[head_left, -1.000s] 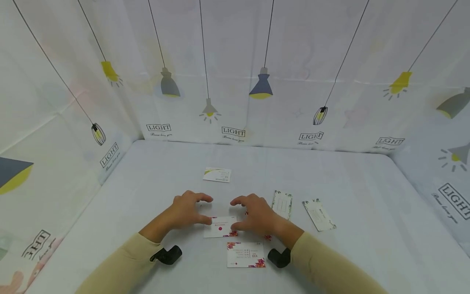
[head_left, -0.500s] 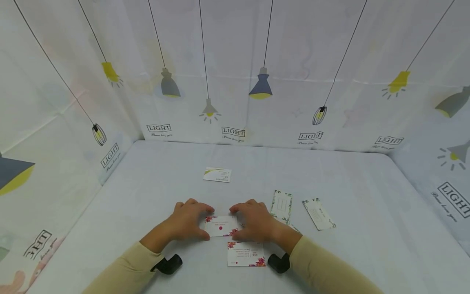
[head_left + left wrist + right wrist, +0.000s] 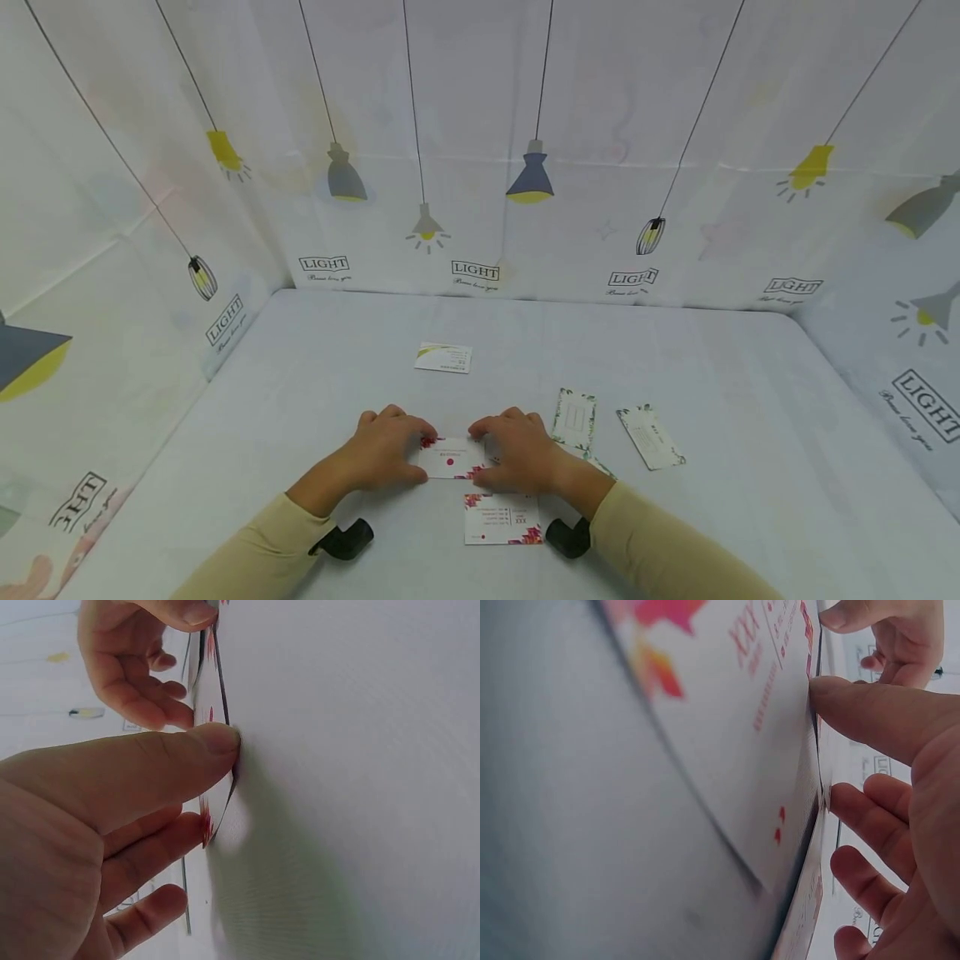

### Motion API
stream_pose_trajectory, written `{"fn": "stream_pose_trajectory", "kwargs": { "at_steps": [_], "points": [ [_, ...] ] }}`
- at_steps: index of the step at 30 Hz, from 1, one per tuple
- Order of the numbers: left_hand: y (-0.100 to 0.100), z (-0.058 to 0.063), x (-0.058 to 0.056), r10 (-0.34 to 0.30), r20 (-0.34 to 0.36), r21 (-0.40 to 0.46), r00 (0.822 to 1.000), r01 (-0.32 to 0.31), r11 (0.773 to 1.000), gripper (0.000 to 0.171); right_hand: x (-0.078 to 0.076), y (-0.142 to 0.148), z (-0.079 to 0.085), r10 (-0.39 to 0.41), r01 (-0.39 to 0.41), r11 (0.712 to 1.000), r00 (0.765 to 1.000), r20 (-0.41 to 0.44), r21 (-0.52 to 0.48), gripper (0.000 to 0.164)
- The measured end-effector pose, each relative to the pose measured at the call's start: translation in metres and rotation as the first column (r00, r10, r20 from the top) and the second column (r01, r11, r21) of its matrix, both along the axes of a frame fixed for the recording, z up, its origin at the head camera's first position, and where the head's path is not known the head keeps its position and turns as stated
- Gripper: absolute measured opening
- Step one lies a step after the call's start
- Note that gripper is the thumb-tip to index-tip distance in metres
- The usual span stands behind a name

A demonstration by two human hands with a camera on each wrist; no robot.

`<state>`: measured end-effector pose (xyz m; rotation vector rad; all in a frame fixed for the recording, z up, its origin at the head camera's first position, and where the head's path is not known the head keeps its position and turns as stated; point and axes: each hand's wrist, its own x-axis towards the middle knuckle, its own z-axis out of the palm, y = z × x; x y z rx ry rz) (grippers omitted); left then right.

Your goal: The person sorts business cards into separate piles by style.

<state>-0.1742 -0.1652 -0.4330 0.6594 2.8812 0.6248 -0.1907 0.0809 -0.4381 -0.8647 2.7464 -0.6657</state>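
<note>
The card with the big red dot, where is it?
In the head view, the dotted card is low, just left of centre, between the left hand and right hand, just beyond another red-flowered card.

Flat, greyish light covers the white tabletop (image 3: 330,346); a soft, greenish shadow (image 3: 277,877) spreads beside the left hand (image 3: 82,829) in the left wrist view, while the right wrist view blurs the nearest card (image 3: 720,750) toward the upper left.

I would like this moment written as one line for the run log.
left hand: holds left end of red-dot card | right hand: holds its right end | nearest card: lies on table
</note>
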Motion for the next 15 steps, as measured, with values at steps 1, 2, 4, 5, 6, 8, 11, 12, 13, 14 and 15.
{"fn": "stream_pose_trajectory", "kwargs": {
  "at_steps": [1,2,4,5,6,8,11,12,13,14,15],
  "points": [
    [0.0000,-0.0001,0.0000,0.000,-0.001,0.001,1.000,0.000,1.000,0.042,-0.0001,-0.0002,-0.0003,0.000,0.000,1.000,1.000,-0.002,0.000,0.054],
    [0.0001,-0.0002,0.0000,0.000,-0.001,0.003,1.000,0.000,1.000,0.041,-0.0002,-0.0002,-0.0008,-0.002,0.002,1.000,1.000,-0.001,-0.001,0.054],
    [0.0003,-0.0005,0.0001,0.003,0.000,0.003,1.000,-0.003,1.000,0.040,-0.0005,-0.0002,-0.0017,0.000,0.000,1.000,1.000,-0.002,-0.001,0.053],
    [0.0004,-0.0006,0.0003,0.003,-0.002,0.002,1.000,-0.003,1.000,0.039,-0.0006,-0.0002,-0.0019,0.003,-0.003,1.000,1.000,-0.003,-0.003,0.052],
    [0.0005,-0.0006,0.0004,0.003,-0.003,0.002,1.000,-0.003,1.000,0.038,-0.0006,0.0000,-0.0021,0.005,-0.005,1.000,1.000,-0.005,-0.003,0.051],
    [0.0005,-0.0008,0.0007,0.001,-0.006,0.000,1.000,-0.001,1.000,0.037,-0.0006,0.0002,-0.0024,0.009,-0.009,1.000,1.000,-0.010,-0.004,0.050],
    [0.0002,-0.0009,0.0009,-0.001,-0.009,-0.002,1.000,0.001,1.000,0.036,-0.0006,0.0002,-0.0028,0.016,-0.017,1.000,1.000,-0.025,-0.003,0.048],
    [0.0001,-0.0008,0.0009,-0.001,-0.009,-0.003,1.000,0.001,1.000,0.036,-0.0005,0.0002,-0.0029,0.018,-0.018,1.000,0.999,-0.029,-0.003,0.048],
    [0.0000,-0.0005,0.0009,-0.002,-0.008,-0.001,1.000,0.002,1.000,0.036,-0.0007,0.0002,-0.0031,0.020,-0.020,1.000,0.999,-0.033,-0.002,0.048],
    [-0.0002,-0.0002,0.0008,-0.002,-0.007,0.001,1.000,0.002,1.000,0.036,-0.0007,0.0002,-0.0031,0.022,-0.022,1.000,0.999,-0.037,-0.004,0.048],
    [-0.0004,0.0001,0.0006,-0.002,-0.007,0.001,1.000,0.002,1.000,0.035,-0.0008,0.0003,-0.0033,0.024,-0.024,1.000,0.999,-0.040,-0.002,0.047]
  ]
}}
